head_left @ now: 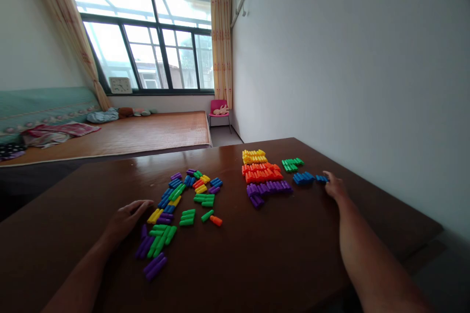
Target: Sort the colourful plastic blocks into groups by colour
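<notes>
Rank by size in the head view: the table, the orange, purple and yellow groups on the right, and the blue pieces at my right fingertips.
1. Table
2. Orange group and purple group: too alike to rank
3. Yellow group
4. Blue pieces by your right hand

The left hand (127,214) lies with fingers (144,204) loosely extended; the right hand (334,187), arm (354,239) outstretched, seems half curled.

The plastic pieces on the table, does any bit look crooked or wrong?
Yes, a few purple pieces lie askew at the near left end of the purple row, so they spoil its neat line.
</notes>
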The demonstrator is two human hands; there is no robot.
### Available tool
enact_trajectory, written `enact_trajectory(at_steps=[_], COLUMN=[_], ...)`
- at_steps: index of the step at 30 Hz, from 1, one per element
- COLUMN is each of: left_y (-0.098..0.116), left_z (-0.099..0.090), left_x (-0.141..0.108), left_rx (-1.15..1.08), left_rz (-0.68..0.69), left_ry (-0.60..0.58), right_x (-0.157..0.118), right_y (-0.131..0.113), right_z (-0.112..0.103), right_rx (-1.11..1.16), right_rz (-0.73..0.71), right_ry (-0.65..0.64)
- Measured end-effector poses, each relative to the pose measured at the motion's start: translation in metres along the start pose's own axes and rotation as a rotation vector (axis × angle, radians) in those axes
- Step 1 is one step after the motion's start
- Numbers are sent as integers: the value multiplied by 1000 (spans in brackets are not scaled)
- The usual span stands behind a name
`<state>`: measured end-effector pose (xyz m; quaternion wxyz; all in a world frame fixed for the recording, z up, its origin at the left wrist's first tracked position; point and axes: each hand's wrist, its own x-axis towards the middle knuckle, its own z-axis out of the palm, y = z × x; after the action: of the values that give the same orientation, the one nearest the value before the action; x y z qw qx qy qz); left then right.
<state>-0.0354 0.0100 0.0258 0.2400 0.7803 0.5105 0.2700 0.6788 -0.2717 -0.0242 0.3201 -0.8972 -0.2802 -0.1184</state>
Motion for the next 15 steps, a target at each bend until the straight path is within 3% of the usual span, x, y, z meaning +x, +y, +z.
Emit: enact_trajectory(at_steps=[3, 6, 10, 15], left_y=[1, -1, -4, -2], left_z=[-1, 0, 1, 1], left_x=[0, 2, 4, 2], left_rx=[-2, -7, -14, -8], left_rz=[-21, -24, -41, -39], left_ry=[21, 22, 15, 8], right_x=[3, 3, -1, -8], right_y=[-3, -3, -7, -18], right_z=[3, 4, 3, 0], right_rx=[57, -28, -117, -10], right_rz=[-109, -16, 7, -18], right_ry=[56, 87, 37, -38])
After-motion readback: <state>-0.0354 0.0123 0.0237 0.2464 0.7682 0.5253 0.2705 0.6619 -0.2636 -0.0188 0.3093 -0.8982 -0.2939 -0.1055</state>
